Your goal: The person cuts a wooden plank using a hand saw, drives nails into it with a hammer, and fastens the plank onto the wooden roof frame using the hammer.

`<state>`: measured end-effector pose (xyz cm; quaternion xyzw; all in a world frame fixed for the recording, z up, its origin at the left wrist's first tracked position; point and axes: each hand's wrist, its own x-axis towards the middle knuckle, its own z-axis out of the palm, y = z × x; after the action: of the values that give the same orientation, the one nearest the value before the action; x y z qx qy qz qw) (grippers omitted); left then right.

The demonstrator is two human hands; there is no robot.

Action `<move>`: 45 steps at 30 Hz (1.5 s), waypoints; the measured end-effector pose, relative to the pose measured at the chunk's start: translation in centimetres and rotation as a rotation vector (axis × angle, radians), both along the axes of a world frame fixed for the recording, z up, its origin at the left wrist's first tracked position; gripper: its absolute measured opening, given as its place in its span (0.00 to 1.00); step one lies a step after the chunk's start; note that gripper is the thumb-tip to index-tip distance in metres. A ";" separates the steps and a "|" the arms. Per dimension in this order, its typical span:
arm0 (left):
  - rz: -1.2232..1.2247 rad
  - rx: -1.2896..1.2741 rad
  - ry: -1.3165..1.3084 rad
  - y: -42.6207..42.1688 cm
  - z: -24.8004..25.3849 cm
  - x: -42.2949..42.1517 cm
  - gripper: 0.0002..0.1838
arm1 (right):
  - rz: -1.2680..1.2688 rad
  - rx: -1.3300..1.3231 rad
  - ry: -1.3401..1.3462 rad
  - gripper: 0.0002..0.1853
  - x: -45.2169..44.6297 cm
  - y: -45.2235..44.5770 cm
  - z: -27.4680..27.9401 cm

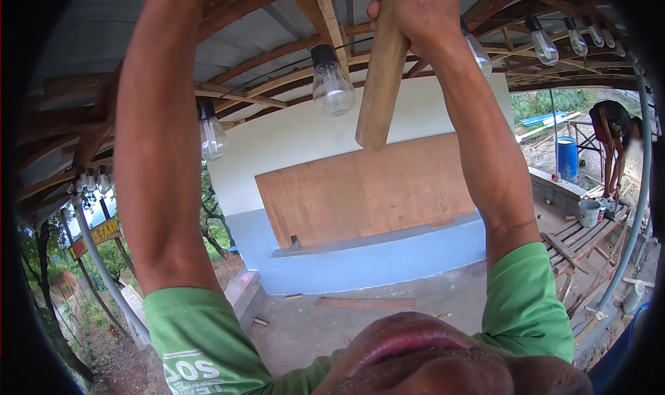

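Both my arms reach up towards the roof timbers. My right hand [421, 11] is at the top edge, its fingers wrapped round a thick wooden handle [381, 94]. The handle hangs down at a slight tilt with a blunt lower end; its upper end is cut off by the frame, so I cannot tell what tool it belongs to. Of my left arm only the forearm and upper arm show, and the hand is beyond the top edge. A clear light bulb [333, 90] hangs in a black socket just left of the handle.
More bulbs [544, 49] hang along the wooden roof beams [277, 57]. Behind is a plywood panel [367, 191] on a white and blue wall. At right, a person [609, 132] bends over near a blue drum [566, 158], a bucket [589, 213] and a slatted wooden bench [585, 239].
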<state>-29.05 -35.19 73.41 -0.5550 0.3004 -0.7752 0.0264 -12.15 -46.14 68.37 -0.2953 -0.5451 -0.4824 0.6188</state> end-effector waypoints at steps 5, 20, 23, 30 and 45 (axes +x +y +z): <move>-0.053 0.227 0.263 3.9 -15.4 9.4 0.58 | 0.035 0.072 -0.205 0.22 -2.7 1.5 -2.1; -0.746 -0.237 0.551 13.2 -15.3 5.1 0.22 | -0.883 -0.216 -0.243 0.45 -0.9 0.6 11.1; -0.643 -0.262 0.428 13.3 -14.5 4.2 0.19 | -0.922 -0.305 -0.117 0.42 -0.9 1.3 12.4; -0.752 -0.348 0.377 11.6 -10.6 3.8 0.17 | -0.966 -0.293 -0.117 0.37 -1.4 1.0 12.2; -0.714 -0.386 0.608 11.9 -11.1 5.6 0.19 | -1.014 -0.245 -0.088 0.35 -1.4 1.2 12.1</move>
<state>-23.48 -23.26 62.34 -0.6130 0.3167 -0.5807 -0.4322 -13.55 -44.93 80.49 -0.5719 -0.4115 -0.6659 0.2452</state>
